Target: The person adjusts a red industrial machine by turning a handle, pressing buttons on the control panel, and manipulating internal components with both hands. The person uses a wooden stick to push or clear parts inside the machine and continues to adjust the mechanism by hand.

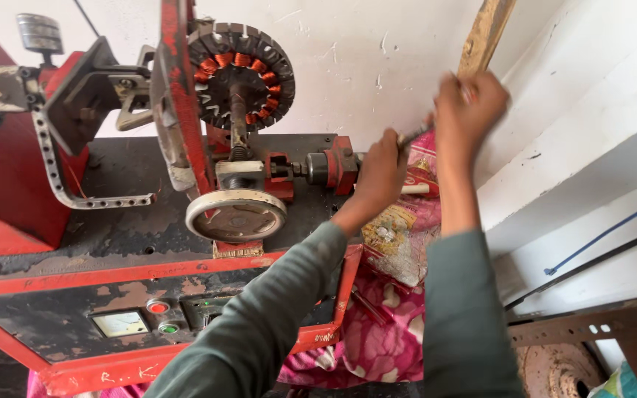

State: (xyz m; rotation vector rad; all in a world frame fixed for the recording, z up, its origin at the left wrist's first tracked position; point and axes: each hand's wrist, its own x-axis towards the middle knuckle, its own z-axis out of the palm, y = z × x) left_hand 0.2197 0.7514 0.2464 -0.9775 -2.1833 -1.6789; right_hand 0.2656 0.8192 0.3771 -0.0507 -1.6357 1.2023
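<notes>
Gripping a thin metal rod beside the red machine (75, 280).

The machine fills the left of the frame, its copper-wound ring (241, 74) clamped upright at upper centre so the windings face out. Centre right, the left hand (381, 173) closes around the rod's (414, 135) lower end; the right hand (470, 107), fisted, holds its upper end.

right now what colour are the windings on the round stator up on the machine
Orange-copper, wound between dark grey metal teeth of the stator; the head view shows it.
</notes>
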